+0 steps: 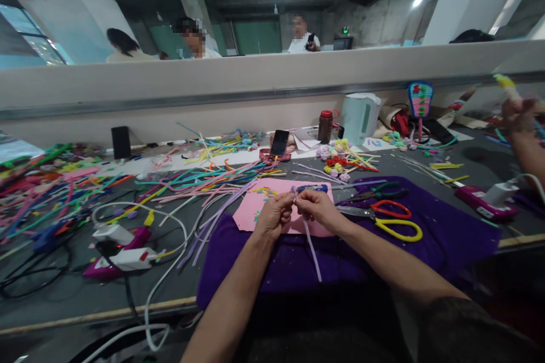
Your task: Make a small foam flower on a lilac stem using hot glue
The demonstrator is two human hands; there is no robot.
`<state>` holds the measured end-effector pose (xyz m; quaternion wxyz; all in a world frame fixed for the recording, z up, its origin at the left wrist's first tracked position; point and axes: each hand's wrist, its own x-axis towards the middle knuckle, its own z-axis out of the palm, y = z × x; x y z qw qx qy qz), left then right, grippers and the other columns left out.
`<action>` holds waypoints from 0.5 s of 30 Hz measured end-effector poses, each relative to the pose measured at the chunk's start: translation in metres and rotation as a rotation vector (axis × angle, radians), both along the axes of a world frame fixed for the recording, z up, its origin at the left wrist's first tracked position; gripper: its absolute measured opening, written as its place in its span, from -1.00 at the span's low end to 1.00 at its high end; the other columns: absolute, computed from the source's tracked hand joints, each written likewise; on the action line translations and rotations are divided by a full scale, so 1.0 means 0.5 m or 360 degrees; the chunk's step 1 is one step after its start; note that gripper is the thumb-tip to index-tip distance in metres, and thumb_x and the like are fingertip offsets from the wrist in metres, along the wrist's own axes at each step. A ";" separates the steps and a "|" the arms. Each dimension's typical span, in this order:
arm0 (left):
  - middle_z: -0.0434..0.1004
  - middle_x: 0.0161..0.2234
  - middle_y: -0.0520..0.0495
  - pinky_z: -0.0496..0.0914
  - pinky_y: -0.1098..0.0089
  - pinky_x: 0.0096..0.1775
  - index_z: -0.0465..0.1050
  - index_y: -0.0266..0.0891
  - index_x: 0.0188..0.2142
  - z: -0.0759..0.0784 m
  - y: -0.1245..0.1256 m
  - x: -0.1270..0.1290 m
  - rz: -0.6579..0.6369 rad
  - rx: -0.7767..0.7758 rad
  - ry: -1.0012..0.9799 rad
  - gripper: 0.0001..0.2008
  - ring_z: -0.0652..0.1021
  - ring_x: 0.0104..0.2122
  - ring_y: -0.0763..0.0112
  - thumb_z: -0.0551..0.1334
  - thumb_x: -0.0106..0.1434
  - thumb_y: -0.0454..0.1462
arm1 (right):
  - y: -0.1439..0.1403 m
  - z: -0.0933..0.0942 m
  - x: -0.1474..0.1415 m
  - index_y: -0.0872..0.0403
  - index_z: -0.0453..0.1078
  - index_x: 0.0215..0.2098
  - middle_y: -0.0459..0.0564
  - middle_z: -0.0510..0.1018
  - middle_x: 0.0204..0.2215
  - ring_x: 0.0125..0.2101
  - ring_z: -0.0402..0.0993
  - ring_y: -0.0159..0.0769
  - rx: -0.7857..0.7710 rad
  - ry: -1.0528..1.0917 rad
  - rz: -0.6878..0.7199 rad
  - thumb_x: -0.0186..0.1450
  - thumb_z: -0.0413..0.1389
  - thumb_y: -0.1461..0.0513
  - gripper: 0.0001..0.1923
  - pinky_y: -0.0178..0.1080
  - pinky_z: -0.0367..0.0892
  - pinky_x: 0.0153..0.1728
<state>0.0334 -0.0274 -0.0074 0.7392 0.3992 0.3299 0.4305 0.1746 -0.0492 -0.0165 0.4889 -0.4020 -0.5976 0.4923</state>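
Note:
A lilac pipe cleaner [313, 252] hangs down from my fingertips, its top end bunched into a small curl. My left hand [275, 214] is closed, pinching at the curled end. Beside it, my right hand [317, 209] pinches the same pipe cleaner with thumb and forefinger. Both hands are above a pink sheet [243, 214] lying on a purple cloth [232, 264]. Just behind my fingers lies a blue-handled tool [324, 188], partly hidden. To the right rest scissors [358, 212] with red and yellow handles and dark green-handled pliers [366, 195].
Loose pipe cleaners [204, 178] spread left and behind. Power strips [100, 266] with a white cable [183, 249] lie at left. A phone [279, 143], brown bottle [325, 127] and kettle [360, 116] stand along the partition [170, 82]. Another person's hand [519, 116] is at right.

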 end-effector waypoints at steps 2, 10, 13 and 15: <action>0.15 -0.66 0.17 -0.13 0.63 -0.73 0.33 -0.33 -0.47 0.001 0.001 -0.003 0.0019 0.0004 -0.0032 -0.74 0.05 -0.77 0.79 0.31 -0.06 -0.19 | 0.002 -0.001 0.002 0.11 0.24 -0.50 -0.16 0.37 -0.65 -0.72 0.24 -0.54 0.0009 0.0007 -0.0027 0.13 0.06 0.03 -0.70 -0.46 0.08 -0.72; 0.16 -0.68 0.16 -0.15 0.61 -0.73 0.31 -0.33 -0.52 0.002 0.005 -0.009 0.0093 0.0042 0.0087 -0.69 0.08 -0.77 0.78 0.34 -0.12 -0.16 | 0.002 -0.004 0.004 0.12 0.26 -0.50 -0.17 0.35 -0.67 -0.72 0.25 -0.53 0.0050 -0.0073 -0.0012 0.15 0.07 0.09 -0.75 -0.46 0.08 -0.73; 0.09 -0.73 0.19 -0.15 0.60 -0.72 0.27 -0.32 -0.56 0.001 0.003 -0.008 0.0045 0.0044 0.0151 -0.68 0.06 -0.78 0.76 0.35 -0.14 -0.15 | 0.000 -0.002 0.003 0.12 0.28 -0.50 -0.18 0.35 -0.67 -0.72 0.24 -0.53 0.0086 -0.0085 0.0036 0.16 0.06 0.08 -0.75 -0.46 0.08 -0.73; 0.07 -0.74 0.20 -0.15 0.60 -0.72 0.26 -0.31 -0.57 0.000 0.003 -0.009 0.0032 0.0060 0.0166 -0.67 0.05 -0.78 0.76 0.35 -0.13 -0.16 | -0.002 -0.002 0.003 0.12 0.27 -0.50 -0.17 0.35 -0.67 -0.72 0.24 -0.54 0.0109 -0.0089 0.0070 0.17 0.05 0.08 -0.74 -0.46 0.09 -0.73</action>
